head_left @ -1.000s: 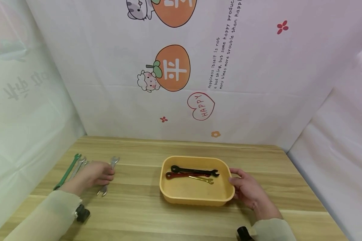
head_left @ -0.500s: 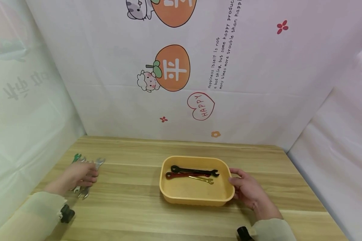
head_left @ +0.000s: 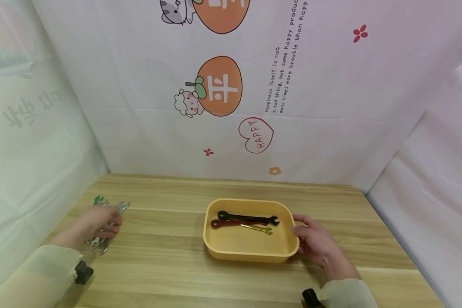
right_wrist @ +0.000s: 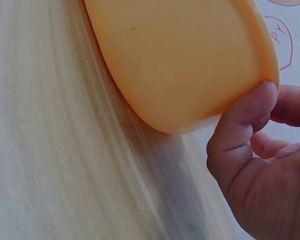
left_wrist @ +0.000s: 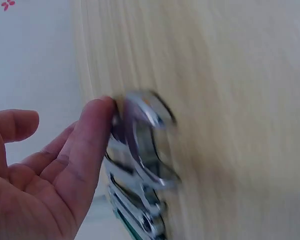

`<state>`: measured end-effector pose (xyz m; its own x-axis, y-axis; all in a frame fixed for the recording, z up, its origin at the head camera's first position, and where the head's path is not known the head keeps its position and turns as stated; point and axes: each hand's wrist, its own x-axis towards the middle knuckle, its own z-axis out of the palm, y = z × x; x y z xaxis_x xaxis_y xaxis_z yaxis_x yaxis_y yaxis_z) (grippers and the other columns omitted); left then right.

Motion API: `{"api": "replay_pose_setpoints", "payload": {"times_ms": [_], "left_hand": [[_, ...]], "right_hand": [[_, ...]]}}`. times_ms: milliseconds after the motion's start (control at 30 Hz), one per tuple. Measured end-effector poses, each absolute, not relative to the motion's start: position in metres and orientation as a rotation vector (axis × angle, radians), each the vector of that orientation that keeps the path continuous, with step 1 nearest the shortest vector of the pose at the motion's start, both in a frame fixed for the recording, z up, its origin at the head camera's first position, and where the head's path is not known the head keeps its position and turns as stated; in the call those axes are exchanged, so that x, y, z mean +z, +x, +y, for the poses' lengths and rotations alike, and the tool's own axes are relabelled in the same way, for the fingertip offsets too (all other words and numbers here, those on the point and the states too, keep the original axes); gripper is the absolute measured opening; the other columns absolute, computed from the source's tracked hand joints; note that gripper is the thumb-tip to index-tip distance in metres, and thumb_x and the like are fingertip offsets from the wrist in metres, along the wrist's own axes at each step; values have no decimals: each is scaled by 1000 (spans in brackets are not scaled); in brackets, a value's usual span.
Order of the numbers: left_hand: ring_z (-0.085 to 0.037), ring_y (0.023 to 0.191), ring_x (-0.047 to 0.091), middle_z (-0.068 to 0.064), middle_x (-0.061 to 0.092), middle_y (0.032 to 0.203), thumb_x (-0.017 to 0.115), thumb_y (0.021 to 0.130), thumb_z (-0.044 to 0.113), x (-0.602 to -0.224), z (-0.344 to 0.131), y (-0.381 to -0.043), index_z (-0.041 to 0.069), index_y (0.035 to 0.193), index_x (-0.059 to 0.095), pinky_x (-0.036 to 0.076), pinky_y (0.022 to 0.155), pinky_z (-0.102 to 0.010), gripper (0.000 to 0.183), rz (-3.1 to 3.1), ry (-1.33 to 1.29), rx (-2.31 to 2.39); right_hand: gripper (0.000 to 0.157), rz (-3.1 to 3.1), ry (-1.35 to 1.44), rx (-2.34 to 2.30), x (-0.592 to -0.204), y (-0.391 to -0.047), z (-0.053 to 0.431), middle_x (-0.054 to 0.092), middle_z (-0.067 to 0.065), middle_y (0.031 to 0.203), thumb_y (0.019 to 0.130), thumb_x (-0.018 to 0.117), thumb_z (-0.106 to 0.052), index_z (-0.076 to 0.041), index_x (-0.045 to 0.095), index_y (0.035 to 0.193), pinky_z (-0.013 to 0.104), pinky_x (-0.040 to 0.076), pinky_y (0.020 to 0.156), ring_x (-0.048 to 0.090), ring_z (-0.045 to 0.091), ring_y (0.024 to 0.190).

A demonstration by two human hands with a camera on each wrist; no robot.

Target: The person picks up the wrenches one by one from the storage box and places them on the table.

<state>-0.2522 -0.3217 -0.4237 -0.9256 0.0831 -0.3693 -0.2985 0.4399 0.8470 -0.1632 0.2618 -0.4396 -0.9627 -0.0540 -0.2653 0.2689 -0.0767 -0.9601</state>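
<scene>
My left hand point(head_left: 95, 223) is low over a row of wrenches at the table's left side. In the left wrist view its fingers point(left_wrist: 87, 155) are nearly straight against a large silver open-end wrench point(left_wrist: 149, 150), and the thumb stands apart. More silver wrenches point(left_wrist: 140, 212) lie tightly beside it; a green wrench point(head_left: 98, 199) is mostly hidden behind the hand. My right hand point(head_left: 316, 240) pinches the right rim of a yellow plastic bin point(head_left: 250, 258), thumb on the rim and fingers outside. Inside the bin lie a black wrench point(head_left: 248, 217), a red wrench point(head_left: 235, 223) and a small gold wrench point(head_left: 257, 229).
The wood-grain table point(head_left: 165, 273) is enclosed by a white printed cloth point(head_left: 138, 128) at the back and plain-looking sheets at both sides. Bare wood lies between the wrench row and the bin.
My left hand has moved left, and the silver wrench under it has slid left, close against the other wrenches. The right hand and the bin have stayed in place.
</scene>
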Motion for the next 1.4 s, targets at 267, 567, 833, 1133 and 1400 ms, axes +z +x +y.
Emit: {"api": "replay_pose_setpoints", "payload": {"times_ms": [267,567,833,1133,1400], "left_hand": [[-48,123,51,-36,42,142,14,105,57,-419,-277,-255,-17,147,27,45,99,-54,86,2119,345,1659],[-39,140,33,-20,38,153,-11,104,45,-400,-182,-249,-4,151,36,20,114,-58,82,2103,1118,1468],[-22,135,44,-5,46,149,-7,99,62,-385,-118,-246,9,150,46,22,116,-50,91,2114,1066,1249],[-20,135,44,-1,51,145,-1,96,72,-384,-71,-252,4,147,48,28,114,-40,98,2084,883,1068],[-16,133,47,-4,56,141,3,94,74,-397,-39,-261,1,144,50,31,113,-34,100,2084,816,984]], "right_hand": [[49,1968,243,-2142,-439,-163,262,67,16,99,103,50,-6,0,32,147,31,53,59,64,20,73],[49,1981,239,-2128,-436,-163,261,66,18,103,104,48,-6,0,31,149,31,53,59,64,22,75],[49,1980,235,-2126,-434,-162,261,64,22,110,103,51,-7,0,33,148,35,55,63,66,26,81],[49,1984,243,-2121,-434,-162,261,64,23,111,103,50,-6,0,32,148,34,55,62,65,26,80],[49,1982,247,-2120,-434,-162,262,64,21,109,103,50,-6,0,32,148,35,55,64,66,26,80]]}}
